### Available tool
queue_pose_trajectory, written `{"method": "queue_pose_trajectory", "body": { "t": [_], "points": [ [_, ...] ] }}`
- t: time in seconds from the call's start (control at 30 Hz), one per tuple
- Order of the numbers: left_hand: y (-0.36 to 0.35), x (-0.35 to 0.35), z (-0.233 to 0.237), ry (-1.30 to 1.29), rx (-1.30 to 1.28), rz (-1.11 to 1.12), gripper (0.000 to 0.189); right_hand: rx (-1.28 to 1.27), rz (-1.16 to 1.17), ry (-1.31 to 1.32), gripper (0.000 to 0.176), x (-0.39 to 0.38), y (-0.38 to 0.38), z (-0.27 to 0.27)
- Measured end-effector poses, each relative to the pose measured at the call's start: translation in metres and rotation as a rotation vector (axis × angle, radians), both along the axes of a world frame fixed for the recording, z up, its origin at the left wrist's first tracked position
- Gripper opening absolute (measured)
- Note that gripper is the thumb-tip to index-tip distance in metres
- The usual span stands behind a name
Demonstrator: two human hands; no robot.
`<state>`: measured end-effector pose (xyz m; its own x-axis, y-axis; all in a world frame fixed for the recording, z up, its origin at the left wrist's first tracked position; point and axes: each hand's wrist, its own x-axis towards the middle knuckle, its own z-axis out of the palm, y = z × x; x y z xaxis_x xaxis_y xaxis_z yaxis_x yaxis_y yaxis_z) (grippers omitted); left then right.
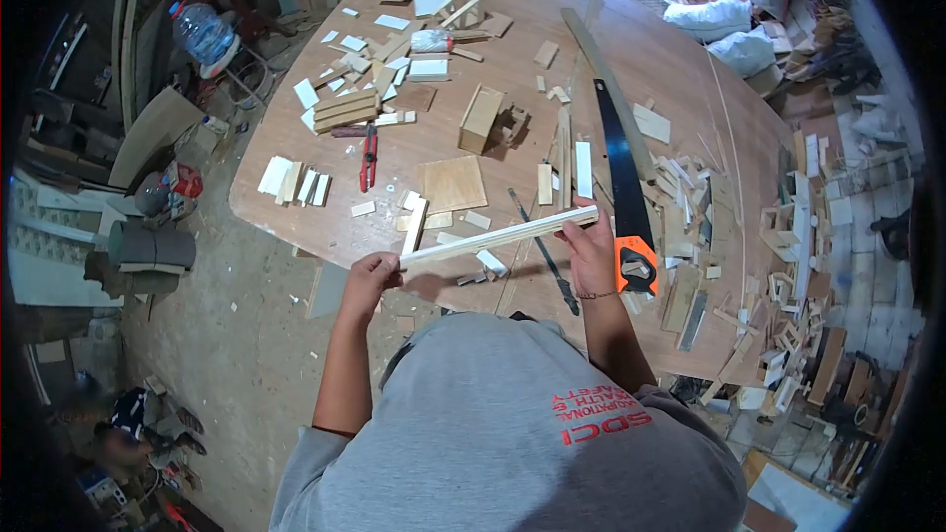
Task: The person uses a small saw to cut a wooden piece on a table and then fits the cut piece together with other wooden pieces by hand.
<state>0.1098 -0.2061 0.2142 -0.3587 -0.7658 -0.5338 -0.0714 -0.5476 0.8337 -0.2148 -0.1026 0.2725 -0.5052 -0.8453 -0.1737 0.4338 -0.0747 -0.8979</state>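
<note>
Fingers (389, 266) of the left hand (367, 281) are closed around the left end of a long, pale wooden strip (498, 236). The strip is held level, just above the near edge of the table (296, 177). Farther back on the left half lie red pliers (369, 158) and a plywood square (453, 182). A slim dark tool (544, 254) lies under the strip; what kind it is cannot be told.

The right hand (593, 254) pinches the strip's other end, with its fingers (574, 230) shut over the top. Just beside that wrist lies a handsaw (616, 153), with its orange handle (636, 264) toward the near edge. Loose offcuts (695, 202) crowd the right side.

The strip looks thin, so uneven pressure from either hand could bend or snap it. A sideways move of the right hand could brush the saw teeth or knock offcuts off the edge.

A grey hooded top (503, 424) hides the near edge below the hands. Both palms cover the strip's very tips, and the corners of the view are dark.
</note>
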Motion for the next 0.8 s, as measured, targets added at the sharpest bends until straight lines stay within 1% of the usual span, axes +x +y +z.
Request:
{"method": "queue_pose_trajectory", "body": {
  "t": [0.03, 0.1, 0.13, 0.2, 0.27, 0.33, 0.37, 0.43, 0.47, 0.53, 0.57, 0.6, 0.63, 0.67, 0.73, 0.8],
  "points": [
    [-0.001, 0.0, -0.001, 0.007, -0.001, -0.013, 0.022, -0.02, -0.013, 0.055, 0.038, 0.0, -0.002, 0.004],
    [0.001, 0.0, -0.003, -0.144, -0.008, -0.274, 0.02, -0.07, -0.012, 0.153, 0.04, -0.004, -0.005, 0.005],
    [0.002, -0.002, -0.003, -0.136, -0.011, -0.286, 0.02, -0.071, -0.024, 0.161, 0.04, -0.006, -0.006, 0.006],
    [0.007, -0.001, 0.0, -0.103, -0.082, -0.413, 0.019, -0.053, 0.026, 0.142, 0.039, -0.005, -0.007, 0.008],
    [0.007, 0.001, -0.009, -0.095, -0.11, -0.404, 0.017, -0.06, 0.006, 0.163, 0.036, -0.007, -0.009, 0.002],
    [0.006, 0.003, -0.011, -0.051, -0.056, -0.259, 0.014, -0.02, -0.031, 0.188, 0.031, -0.007, -0.011, -0.002],
    [0.006, 0.004, -0.012, -0.053, -0.057, -0.255, 0.014, -0.022, -0.027, 0.185, 0.031, -0.008, -0.011, -0.004],
    [0.003, 0.008, -0.012, -0.109, -0.159, -0.168, 0.013, 0.028, 0.043, 0.138, 0.023, -0.011, -0.01, -0.009],
    [0.002, 0.01, -0.011, -0.122, -0.158, -0.15, 0.013, 0.025, 0.062, 0.127, 0.023, -0.016, -0.009, -0.02],
    [-0.003, 0.011, -0.006, -0.101, -0.287, 0.153, 0.015, 0.189, 0.256, 0.243, 0.016, -0.028, -0.009, -0.063],
    [-0.006, 0.014, -0.003, -0.126, -0.288, 0.177, 0.015, 0.3, 0.404, 0.409, 0.015, -0.038, -0.003, -0.095],
    [-0.011, 0.012, -0.001, -0.051, -0.282, 0.23, 0.015, 0.402, 0.551, 0.586, 0.014, -0.039, 0.002, -0.117],
    [-0.017, 0.009, 0.002, 0.028, -0.28, 0.284, 0.016, 0.464, 0.638, 0.638, 0.017, -0.025, 0.004, -0.094],
    [-0.021, 0.005, 0.006, 0.015, -0.287, 0.31, 0.016, 0.448, 0.665, 0.637, 0.017, -0.015, 0.006, -0.095],
    [-0.026, -0.001, 0.018, 0.006, -0.249, 0.372, 0.016, -0.019, 0.635, 1.258, 0.024, 0.006, 0.009, -0.097],
    [-0.03, -0.005, 0.017, -0.013, -0.256, 0.345, 0.017, -0.04, 0.705, 1.234, 0.028, 0.027, 0.003, -0.088]
  ]
}}
